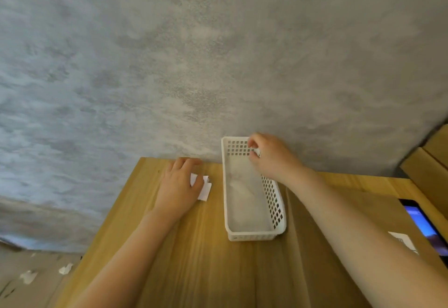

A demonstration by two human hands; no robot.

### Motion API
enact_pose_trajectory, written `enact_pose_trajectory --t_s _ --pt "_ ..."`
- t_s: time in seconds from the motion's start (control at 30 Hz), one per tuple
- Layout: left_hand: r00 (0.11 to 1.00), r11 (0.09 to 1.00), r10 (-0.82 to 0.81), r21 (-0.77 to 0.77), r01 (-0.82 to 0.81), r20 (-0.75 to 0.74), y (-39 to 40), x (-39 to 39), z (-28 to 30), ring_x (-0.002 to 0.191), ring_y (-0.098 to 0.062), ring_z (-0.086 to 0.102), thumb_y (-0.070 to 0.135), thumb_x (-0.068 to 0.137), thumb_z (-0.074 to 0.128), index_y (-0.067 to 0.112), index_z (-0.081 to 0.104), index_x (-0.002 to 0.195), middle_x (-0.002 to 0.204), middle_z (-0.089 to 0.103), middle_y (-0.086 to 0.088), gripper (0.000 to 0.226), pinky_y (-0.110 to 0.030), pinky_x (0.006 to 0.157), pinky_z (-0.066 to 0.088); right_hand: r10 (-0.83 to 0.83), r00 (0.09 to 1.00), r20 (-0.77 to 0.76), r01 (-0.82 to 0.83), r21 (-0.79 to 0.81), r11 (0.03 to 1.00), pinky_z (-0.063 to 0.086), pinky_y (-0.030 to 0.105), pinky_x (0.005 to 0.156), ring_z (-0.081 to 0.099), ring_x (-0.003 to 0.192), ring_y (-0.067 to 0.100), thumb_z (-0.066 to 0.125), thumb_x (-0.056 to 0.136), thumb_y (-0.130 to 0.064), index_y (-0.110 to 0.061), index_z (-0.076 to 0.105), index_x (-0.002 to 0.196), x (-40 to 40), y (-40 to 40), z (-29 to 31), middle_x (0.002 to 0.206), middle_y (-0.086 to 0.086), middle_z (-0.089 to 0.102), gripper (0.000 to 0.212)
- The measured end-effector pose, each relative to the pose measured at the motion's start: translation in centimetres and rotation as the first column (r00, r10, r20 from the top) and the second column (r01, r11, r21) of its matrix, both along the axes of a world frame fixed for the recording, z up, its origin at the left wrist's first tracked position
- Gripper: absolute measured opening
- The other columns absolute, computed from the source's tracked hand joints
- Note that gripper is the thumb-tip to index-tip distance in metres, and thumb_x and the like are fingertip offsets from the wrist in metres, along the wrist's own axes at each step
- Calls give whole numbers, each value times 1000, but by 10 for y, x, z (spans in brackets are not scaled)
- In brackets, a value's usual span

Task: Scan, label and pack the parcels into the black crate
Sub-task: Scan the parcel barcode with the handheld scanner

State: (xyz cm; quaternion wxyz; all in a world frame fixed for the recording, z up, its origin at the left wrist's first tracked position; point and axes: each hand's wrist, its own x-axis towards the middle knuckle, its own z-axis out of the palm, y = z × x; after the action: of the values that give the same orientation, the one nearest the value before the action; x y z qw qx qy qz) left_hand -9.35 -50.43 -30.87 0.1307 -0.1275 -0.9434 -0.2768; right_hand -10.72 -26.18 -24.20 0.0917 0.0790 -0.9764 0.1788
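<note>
A white perforated plastic basket [274,201] stands lengthwise on the wooden table, its far end against the wall. My right hand [269,157] is over the basket's far end and pinches a small white piece, apparently paper, between thumb and fingers. To the left of the basket, my left hand [177,186] rests on the table with its fingers on small white paper slips [204,190], the thumb laid across them. No black crate and no parcel is in view.
The wooden table [198,259] ends at a grey textured wall [218,65]. A tablet with a lit screen [424,227] and a white label sheet [403,241] lie at the right edge. Cardboard boxes [431,174] stand at far right. Paper scraps [65,269] lie on the floor at left.
</note>
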Motion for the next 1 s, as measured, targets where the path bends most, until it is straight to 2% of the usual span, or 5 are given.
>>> enact_pose_trajectory --t_s 0.1,0.3,0.6,0.8,1.0 --pt "994 994 -106 36 107 -41 34 2 21 120 -24 48 22 92 58 19 58 127 127 57 1 35 -33 99 36 -280 958 67 278 36 960 49 37 80 58 95 27 53 92 -22 -20 53 110 19 88 1 105 2 62 18" --pt "957 956 -289 52 290 -20 91 17 36 119 -18 48 28 94 57 24 56 126 127 56 5 33 -29 98 37 -701 675 229 689 143 710 49 38 90 58 111 37 57 81 -30 -9 59 111 92 233 -20 122 19 62 37" --pt "871 870 -490 88 485 38 147 51 31 123 2 39 28 95 56 33 54 128 132 49 19 33 -24 107 33 -682 638 357 758 -447 475 46 34 70 59 77 26 53 93 -21 -7 65 86 130 286 -43 86 13 65 20" --pt "749 751 -653 -33 660 114 169 75 34 142 2 23 44 97 53 37 45 143 154 32 20 48 -20 115 13 -683 574 453 793 -99 601 47 37 84 60 110 36 65 90 -34 -6 58 125 165 311 -67 123 18 63 46" --pt "797 756 -589 -255 602 135 167 86 25 144 -6 27 61 90 35 37 40 146 156 33 15 61 -26 115 17 -659 591 465 708 93 700 48 37 83 59 104 34 68 82 -52 -14 59 119 176 303 -63 120 15 61 54"
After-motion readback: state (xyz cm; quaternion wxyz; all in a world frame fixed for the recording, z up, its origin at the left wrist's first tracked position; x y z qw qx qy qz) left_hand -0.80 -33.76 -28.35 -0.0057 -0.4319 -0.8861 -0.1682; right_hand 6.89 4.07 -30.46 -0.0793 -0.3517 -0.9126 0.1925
